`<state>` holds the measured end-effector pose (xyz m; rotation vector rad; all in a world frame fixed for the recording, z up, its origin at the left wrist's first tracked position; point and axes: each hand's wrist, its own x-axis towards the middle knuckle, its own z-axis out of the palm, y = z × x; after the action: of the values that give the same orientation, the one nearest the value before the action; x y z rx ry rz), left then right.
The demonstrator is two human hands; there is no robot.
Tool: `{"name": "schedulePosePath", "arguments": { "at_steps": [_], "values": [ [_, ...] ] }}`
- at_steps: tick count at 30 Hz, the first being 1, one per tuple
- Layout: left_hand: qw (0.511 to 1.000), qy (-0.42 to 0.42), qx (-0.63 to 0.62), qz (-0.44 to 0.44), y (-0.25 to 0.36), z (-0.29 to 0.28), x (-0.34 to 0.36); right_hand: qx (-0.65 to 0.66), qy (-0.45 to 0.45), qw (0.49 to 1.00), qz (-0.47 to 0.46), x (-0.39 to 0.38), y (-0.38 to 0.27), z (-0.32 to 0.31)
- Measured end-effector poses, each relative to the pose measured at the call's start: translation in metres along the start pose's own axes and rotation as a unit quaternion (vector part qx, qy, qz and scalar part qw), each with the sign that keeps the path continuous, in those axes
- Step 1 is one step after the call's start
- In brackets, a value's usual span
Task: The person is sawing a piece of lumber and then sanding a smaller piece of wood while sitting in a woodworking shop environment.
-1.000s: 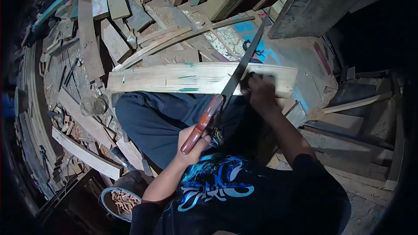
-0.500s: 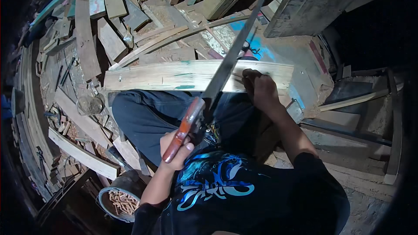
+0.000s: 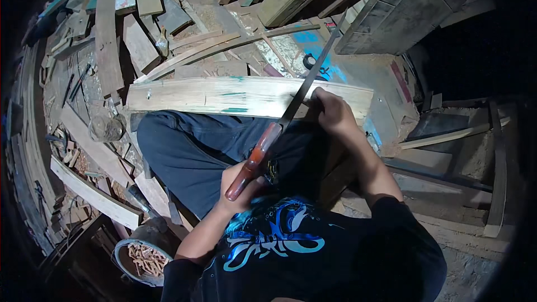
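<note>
A pale wooden board (image 3: 184, 94) with green paint marks lies crosswise over my lap. My left hand (image 3: 239, 183) is closed around the reddish-brown handle of a handsaw (image 3: 309, 83). Its long, narrow blade crosses the board toward the right end and points away from me; whether the teeth touch the wood I cannot tell. Just right of the blade, my right hand (image 3: 337, 113) grips the board with curled fingers, the thumb side close to the blade. Its fingertips are partly hidden.
Loose planks and offcuts crowd the floor to the left and ahead. A bucket (image 3: 120, 250) of wood scraps stands at lower left, and a clear jar (image 3: 107, 128) is beyond my left knee. A brush (image 3: 162, 43) and a black tape roll (image 3: 309, 60) lie ahead. A large panel (image 3: 400, 11) leans at upper right.
My left hand has pushed the saw forward and right, bringing its handle nearer the board. My right hand stays at the board's right part. The whole view has shifted slightly.
</note>
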<state>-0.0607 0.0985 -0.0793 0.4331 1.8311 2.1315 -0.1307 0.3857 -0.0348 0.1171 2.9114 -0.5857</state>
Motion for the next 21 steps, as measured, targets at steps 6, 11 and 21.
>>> {"name": "schedulePosePath", "arguments": {
  "at_steps": [6,11,21],
  "values": [
    [0.999,-0.039,-0.014,-0.028,0.002,0.005,0.007,0.044,0.042,0.998,-0.027,-0.01,0.014,0.015],
    [0.998,-0.045,0.009,-0.03,0.009,0.007,0.011,-0.004,0.066,0.997,-0.026,-0.008,0.012,0.019],
    [0.997,-0.049,0.06,-0.007,0.011,0.009,0.013,-0.104,0.075,0.992,-0.015,-0.012,0.014,0.026]
  ]
}}
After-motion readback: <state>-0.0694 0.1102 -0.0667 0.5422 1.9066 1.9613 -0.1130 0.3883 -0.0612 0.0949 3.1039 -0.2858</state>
